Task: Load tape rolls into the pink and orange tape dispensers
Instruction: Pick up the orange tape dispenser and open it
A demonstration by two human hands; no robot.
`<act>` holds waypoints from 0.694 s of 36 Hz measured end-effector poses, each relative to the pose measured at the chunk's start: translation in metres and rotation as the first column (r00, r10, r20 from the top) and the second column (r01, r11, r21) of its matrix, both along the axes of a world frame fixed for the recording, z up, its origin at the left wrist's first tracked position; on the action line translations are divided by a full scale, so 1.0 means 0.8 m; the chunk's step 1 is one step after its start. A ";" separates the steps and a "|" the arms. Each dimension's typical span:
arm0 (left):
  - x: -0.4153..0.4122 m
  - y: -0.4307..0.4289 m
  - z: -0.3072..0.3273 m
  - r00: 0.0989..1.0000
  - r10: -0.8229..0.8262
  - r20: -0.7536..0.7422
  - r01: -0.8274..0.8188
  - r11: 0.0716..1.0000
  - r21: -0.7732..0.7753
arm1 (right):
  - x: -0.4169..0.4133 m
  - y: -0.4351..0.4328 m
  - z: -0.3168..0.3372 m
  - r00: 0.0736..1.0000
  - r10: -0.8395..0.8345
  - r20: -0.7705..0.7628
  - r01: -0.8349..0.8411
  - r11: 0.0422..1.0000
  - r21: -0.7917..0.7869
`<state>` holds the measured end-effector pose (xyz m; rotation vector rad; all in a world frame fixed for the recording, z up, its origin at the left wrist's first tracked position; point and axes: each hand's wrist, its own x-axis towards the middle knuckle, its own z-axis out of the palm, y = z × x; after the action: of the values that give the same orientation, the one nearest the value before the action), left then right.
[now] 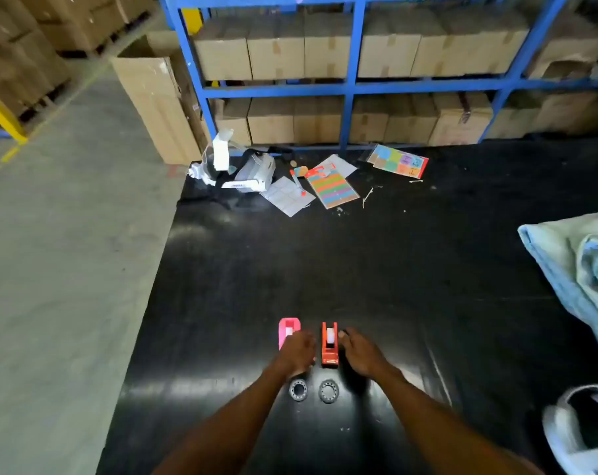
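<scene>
On the black mat (359, 269), your left hand (298, 353) rests curled over the near end of the pink dispenser (288, 332), and I cannot tell if it grips anything. Your right hand (361, 353) lies loose, just right of the orange dispenser (329, 344). Both dispensers point away from you, and the two tape rolls (298, 390) sit just behind your hands, the left one nearer your left hand.
</scene>
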<state>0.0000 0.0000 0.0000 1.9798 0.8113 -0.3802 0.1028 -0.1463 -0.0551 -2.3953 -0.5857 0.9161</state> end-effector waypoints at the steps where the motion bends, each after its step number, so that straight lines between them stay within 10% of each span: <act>1: 0.005 -0.006 -0.002 0.999 -0.042 0.008 0.042 0.999 0.021 | 0.000 0.002 -0.009 0.998 -0.048 -0.034 0.050 0.997 0.061; 25: -0.005 -0.029 0.021 0.940 0.220 0.262 -0.179 0.969 -0.172 | -0.030 0.029 0.055 0.953 -0.159 -0.257 0.247 0.900 0.358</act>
<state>-0.0038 -0.0232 0.0171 1.7455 0.7713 -0.0355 0.0785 -0.1234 -0.0111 -1.9254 -0.3766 0.8686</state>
